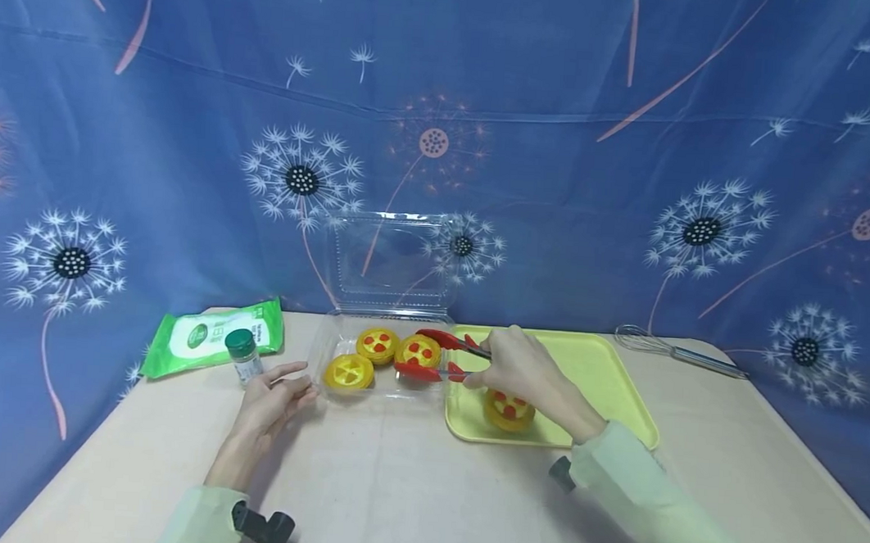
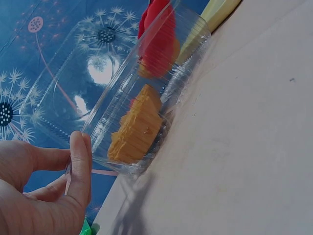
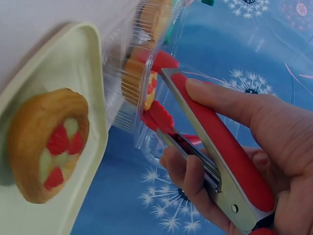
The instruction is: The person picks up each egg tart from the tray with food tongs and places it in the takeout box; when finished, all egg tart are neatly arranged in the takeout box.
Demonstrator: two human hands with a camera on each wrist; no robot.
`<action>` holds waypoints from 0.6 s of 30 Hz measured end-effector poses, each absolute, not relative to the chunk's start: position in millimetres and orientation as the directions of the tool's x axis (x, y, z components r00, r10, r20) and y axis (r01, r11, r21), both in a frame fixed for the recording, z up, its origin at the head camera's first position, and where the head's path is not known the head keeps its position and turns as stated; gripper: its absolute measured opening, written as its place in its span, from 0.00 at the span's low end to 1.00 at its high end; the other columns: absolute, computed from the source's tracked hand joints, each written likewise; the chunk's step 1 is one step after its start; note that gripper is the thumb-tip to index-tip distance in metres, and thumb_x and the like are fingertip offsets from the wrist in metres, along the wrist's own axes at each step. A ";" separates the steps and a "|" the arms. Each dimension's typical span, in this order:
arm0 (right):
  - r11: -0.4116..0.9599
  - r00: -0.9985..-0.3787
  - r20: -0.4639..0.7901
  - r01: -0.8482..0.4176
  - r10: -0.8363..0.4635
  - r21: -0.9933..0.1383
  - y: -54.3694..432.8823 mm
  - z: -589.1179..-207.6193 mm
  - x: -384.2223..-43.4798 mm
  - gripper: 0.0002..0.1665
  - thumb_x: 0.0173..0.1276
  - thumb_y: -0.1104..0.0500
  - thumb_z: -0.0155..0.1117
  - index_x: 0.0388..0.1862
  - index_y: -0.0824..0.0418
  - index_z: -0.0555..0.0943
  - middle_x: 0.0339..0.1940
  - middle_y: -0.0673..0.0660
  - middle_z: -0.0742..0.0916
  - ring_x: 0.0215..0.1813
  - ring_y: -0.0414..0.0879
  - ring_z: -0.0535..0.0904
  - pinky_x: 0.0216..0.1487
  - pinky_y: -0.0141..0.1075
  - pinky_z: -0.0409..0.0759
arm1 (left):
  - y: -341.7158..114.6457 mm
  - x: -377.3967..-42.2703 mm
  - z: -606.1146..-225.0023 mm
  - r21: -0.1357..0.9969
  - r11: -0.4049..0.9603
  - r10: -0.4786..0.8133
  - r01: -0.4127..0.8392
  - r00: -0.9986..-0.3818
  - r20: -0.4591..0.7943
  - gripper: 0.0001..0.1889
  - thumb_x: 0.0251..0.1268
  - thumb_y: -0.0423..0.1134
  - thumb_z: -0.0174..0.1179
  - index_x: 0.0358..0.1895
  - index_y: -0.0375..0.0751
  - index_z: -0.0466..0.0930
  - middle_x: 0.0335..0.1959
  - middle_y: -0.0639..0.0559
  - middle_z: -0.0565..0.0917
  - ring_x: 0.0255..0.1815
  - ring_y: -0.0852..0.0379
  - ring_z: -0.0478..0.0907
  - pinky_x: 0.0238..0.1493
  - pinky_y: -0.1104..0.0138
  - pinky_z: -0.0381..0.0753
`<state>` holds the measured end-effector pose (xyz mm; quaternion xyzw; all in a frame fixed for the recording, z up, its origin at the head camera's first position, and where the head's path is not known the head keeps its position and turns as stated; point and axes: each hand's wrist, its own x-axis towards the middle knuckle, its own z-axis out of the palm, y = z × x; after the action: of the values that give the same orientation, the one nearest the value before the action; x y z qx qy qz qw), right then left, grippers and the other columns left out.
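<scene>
Tongs (image 3: 222,142) straddle 1 tart (image 1: 419,351) inside the container (image 1: 392,395) rim

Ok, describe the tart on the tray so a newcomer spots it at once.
Find the yellow tray, right of the clear open box. Near the tray's front left corner, below the right hand in the head view, sits a golden tart with red pieces on top. It alone lies on the tray; three other tarts are in the box.

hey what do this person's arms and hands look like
The left hand and right hand are bare, with no gloves. Both arms wear long, pale mint-green sleeves. A small, blocky black device sits near each wrist; no cables show.
</scene>
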<state>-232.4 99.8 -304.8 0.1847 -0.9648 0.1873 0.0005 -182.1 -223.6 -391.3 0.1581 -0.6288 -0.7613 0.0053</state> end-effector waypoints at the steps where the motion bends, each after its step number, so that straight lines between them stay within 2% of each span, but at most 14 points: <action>1: 0.862 -0.929 0.075 -0.363 -0.361 -0.353 98.1 -304.5 -232.7 0.35 0.46 0.50 0.83 0.10 0.54 0.61 0.10 0.46 0.58 0.12 0.40 0.54 0.14 0.28 0.47 | -223.8 -182.1 -391.8 0.959 -0.210 -0.205 -0.190 -0.951 -0.234 0.28 0.71 0.26 0.50 0.71 0.23 0.55 0.35 0.48 0.79 0.32 0.64 0.80 0.44 0.75 0.87; 13: 0.865 -0.922 0.094 -0.384 -0.375 -0.323 88.4 -310.1 -237.1 0.34 0.47 0.52 0.82 0.09 0.55 0.61 0.11 0.47 0.58 0.12 0.40 0.54 0.13 0.27 0.47 | -222.9 -182.4 -393.5 0.960 -0.203 -0.212 -0.191 -0.949 -0.234 0.27 0.71 0.25 0.49 0.71 0.23 0.55 0.34 0.48 0.78 0.32 0.64 0.81 0.44 0.75 0.87; 18: 0.879 -0.909 0.117 -0.416 -0.399 -0.233 85.8 -306.3 -239.3 0.35 0.47 0.50 0.82 0.10 0.54 0.60 0.12 0.47 0.56 0.14 0.40 0.54 0.15 0.29 0.48 | -223.5 -182.6 -392.2 0.961 -0.207 -0.211 -0.185 -0.950 -0.228 0.28 0.71 0.25 0.50 0.71 0.23 0.55 0.34 0.49 0.78 0.31 0.64 0.80 0.44 0.75 0.87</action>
<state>-239.3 85.8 -306.3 0.2104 -0.9688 0.1271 0.0325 -182.6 -223.5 -392.2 0.1572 -0.6296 -0.7608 0.0087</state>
